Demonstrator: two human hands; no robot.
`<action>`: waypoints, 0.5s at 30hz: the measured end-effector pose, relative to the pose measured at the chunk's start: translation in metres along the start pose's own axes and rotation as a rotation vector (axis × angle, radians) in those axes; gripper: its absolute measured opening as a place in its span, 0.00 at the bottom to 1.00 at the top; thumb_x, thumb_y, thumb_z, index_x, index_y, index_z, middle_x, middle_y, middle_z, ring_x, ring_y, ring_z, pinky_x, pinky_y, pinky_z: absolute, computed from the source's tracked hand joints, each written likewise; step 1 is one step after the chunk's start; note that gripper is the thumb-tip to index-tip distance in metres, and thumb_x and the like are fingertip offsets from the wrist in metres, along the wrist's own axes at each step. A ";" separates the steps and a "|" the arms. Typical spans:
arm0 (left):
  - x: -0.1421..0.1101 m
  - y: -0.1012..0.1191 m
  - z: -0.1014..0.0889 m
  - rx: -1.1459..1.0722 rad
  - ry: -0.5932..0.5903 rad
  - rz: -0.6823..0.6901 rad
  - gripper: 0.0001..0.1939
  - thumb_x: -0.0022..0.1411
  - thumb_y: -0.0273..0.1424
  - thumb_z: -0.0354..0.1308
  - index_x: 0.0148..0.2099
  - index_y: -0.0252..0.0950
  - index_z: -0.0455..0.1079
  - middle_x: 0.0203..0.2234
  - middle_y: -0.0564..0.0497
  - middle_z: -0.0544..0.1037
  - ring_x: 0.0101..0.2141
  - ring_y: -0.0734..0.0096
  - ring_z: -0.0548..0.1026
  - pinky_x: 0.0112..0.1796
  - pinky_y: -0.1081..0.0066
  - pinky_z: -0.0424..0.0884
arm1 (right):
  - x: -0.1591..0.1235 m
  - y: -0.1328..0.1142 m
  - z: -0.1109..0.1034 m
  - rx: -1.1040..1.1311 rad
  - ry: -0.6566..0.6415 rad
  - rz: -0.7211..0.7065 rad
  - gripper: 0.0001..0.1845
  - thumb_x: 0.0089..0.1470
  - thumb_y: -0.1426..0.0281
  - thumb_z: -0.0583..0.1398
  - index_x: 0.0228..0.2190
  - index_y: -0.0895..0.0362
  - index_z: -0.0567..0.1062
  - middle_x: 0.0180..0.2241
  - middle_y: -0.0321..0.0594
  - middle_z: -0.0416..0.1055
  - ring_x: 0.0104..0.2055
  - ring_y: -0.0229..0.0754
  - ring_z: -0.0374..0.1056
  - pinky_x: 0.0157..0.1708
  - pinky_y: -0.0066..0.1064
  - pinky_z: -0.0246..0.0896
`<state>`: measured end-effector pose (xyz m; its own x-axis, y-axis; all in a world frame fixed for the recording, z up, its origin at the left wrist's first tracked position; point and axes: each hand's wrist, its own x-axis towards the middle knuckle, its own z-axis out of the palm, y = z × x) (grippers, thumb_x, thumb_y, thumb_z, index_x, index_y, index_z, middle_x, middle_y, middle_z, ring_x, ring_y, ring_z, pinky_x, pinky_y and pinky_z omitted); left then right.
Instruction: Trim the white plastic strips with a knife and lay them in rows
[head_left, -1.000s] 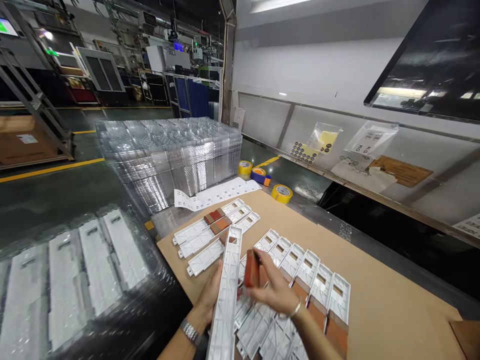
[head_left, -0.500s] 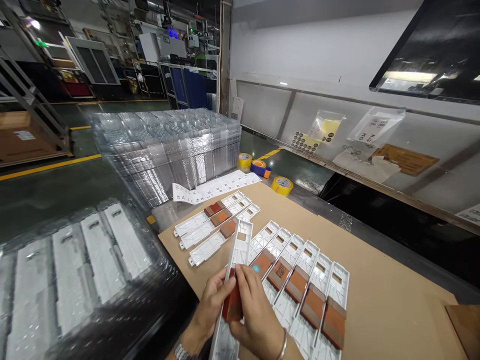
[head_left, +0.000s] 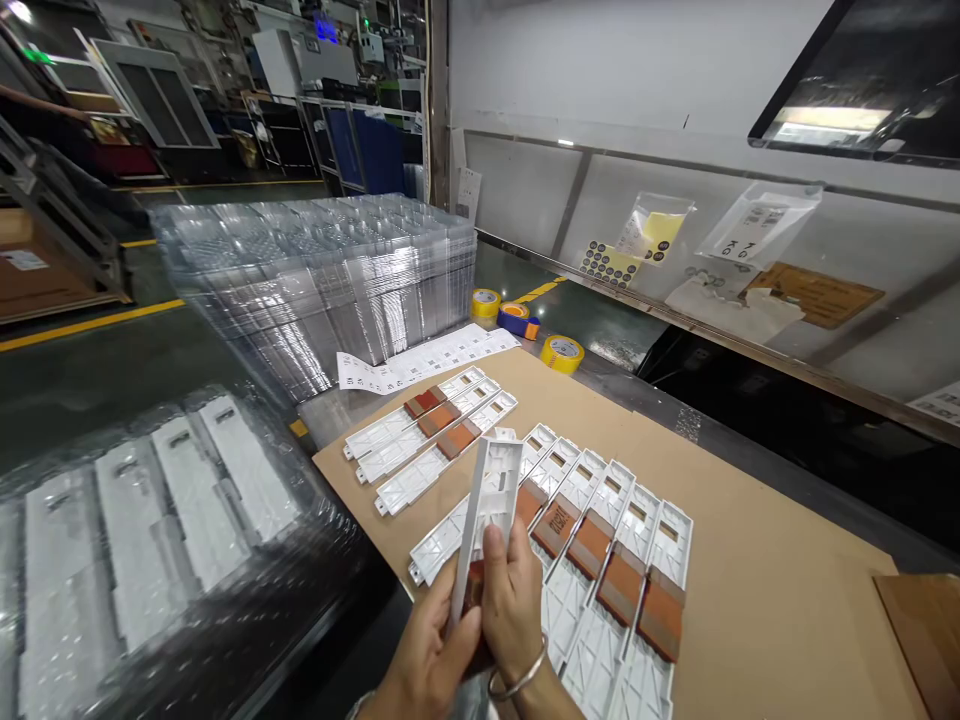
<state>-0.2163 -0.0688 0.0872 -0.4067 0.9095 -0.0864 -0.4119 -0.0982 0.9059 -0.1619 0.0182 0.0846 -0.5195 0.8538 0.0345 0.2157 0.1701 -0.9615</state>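
Observation:
My left hand (head_left: 429, 650) grips the lower left edge of a white plastic panel (head_left: 501, 468), which is tilted up off the table. My right hand (head_left: 516, 605) is closed around its right side, thumb on the inner face. A reddish-brown block (head_left: 474, 590) sits in the panel, mostly hidden by my fingers. Beyond and to the right lies a row of similar white panels (head_left: 670, 535), each with a brown strip (head_left: 625, 583) across its middle. Three more panels (head_left: 401, 483) with brown strips lie at the back left. Another panel (head_left: 439, 545) lies partly behind the held one.
A brown cardboard sheet (head_left: 757, 590) covers the table. Stacked clear plastic trays (head_left: 337, 290) stand at the back left, wrapped white panels (head_left: 195, 480) at the left. Yellow tape rolls (head_left: 562, 354), a label strip (head_left: 427, 362) and a cardboard piece (head_left: 919, 630) lie around.
The held panel has been tilted and turned, so its side wall shows more. My right fingers have shifted from over the block to the panel's right side. The view has shifted slightly.

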 end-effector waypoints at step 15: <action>0.002 0.040 -0.100 -0.173 0.720 -0.156 0.32 0.41 0.37 0.67 0.49 0.37 0.65 0.36 0.48 0.78 0.38 0.58 0.75 0.35 0.67 0.74 | -0.012 0.044 0.063 -0.671 -0.285 -0.264 0.10 0.43 0.67 0.65 0.27 0.59 0.71 0.31 0.47 0.68 0.38 0.52 0.62 0.38 0.44 0.56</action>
<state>-0.3148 -0.1110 0.0817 -0.7411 0.4351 -0.5113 -0.6063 -0.1065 0.7881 -0.1981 -0.0157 0.0245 -0.7963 0.5994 0.0807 0.4626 0.6895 -0.5573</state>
